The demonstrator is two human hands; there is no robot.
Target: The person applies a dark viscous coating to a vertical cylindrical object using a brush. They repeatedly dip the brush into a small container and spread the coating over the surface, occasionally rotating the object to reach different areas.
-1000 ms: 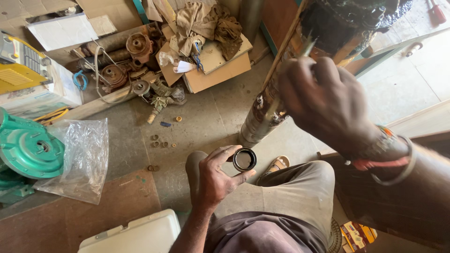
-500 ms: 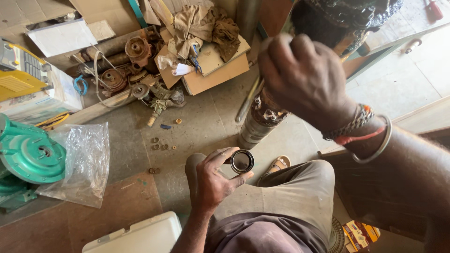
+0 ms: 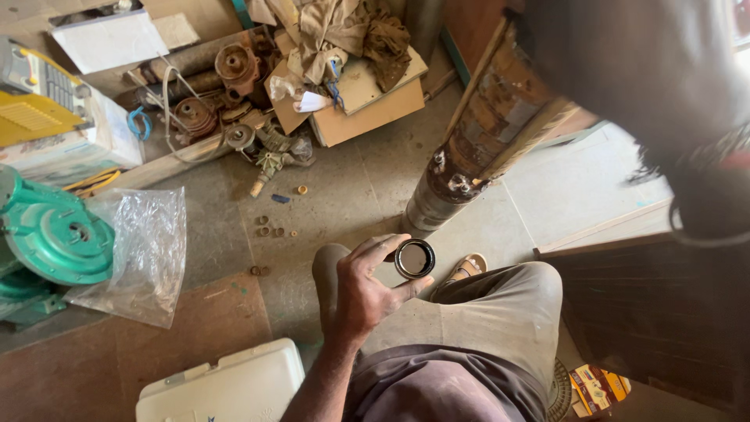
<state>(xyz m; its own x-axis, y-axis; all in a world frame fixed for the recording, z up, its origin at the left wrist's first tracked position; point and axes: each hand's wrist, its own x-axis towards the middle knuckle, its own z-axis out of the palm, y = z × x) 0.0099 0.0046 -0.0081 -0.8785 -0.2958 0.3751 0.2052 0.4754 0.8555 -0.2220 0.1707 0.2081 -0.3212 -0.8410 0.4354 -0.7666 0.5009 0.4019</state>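
My left hand [image 3: 366, 291] hangs over my knee and pinches a small black ring [image 3: 414, 259] with a shiny inside between thumb and fingertips. Just beyond the ring a tall rusty cylindrical pump body [image 3: 470, 156] stands on the concrete floor, with thin rods running along its side. My right hand [image 3: 637, 74] is a dark blur very close to the camera at the upper right, above the top of the cylinder. Bracelets show at its wrist. Its fingers are not visible, so what it holds cannot be told.
Rusty motor parts [image 3: 223, 101], cardboard [image 3: 367, 98] and rags lie at the back. A green metal disc [image 3: 55, 234] and a clear plastic bag [image 3: 144, 250] are at the left, a white plastic box [image 3: 223, 387] near my leg. Small washers [image 3: 269, 227] dot the floor. My sandalled foot [image 3: 465, 267] rests by the cylinder's base.
My right hand has risen toward the camera and gone blurred, uncovering the cylinder's upper part. The left hand keeps the black ring in nearly the same place.
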